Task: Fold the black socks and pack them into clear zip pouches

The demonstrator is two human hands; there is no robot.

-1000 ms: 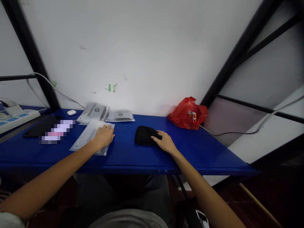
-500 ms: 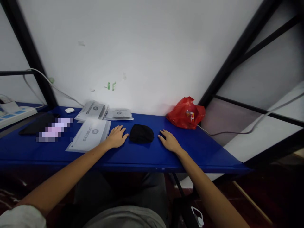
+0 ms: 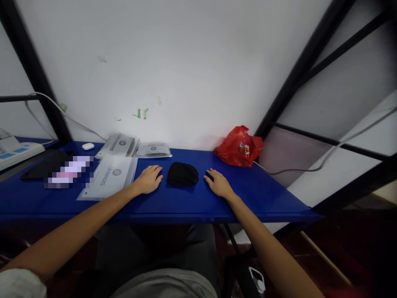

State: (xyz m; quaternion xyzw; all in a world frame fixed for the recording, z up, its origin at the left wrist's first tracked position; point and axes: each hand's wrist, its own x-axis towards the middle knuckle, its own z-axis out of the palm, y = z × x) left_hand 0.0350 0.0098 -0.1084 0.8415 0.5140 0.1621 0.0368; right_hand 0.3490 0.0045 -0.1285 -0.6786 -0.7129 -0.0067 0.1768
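A small bundle of black cloth (image 3: 182, 174), rounded and folded, lies on the blue table (image 3: 186, 205) between my two hands. My left hand (image 3: 149, 179) rests palm down to its left, fingers stretched out and holding nothing. Against that wrist's left side lies a frosted plastic zip bag (image 3: 112, 177) with grey printing. To the right of the cloth, my right hand (image 3: 218, 183) is also palm down with its fingers spread, touching only the tabletop. Neither hand touches the cloth.
More printed zip bags (image 3: 119, 145) lie by the wall. A red plastic bag (image 3: 239, 147) sits back right. On the left are a phone with a blurred screen (image 3: 70, 171), a dark tablet-like slab (image 3: 43, 164), a white case (image 3: 88, 146) and a power strip (image 3: 21, 154).
The view has shifted slightly. The front zip bag has slid a little left, and my left hand has moved slightly left, away from the black cloth. My right hand stays flat.
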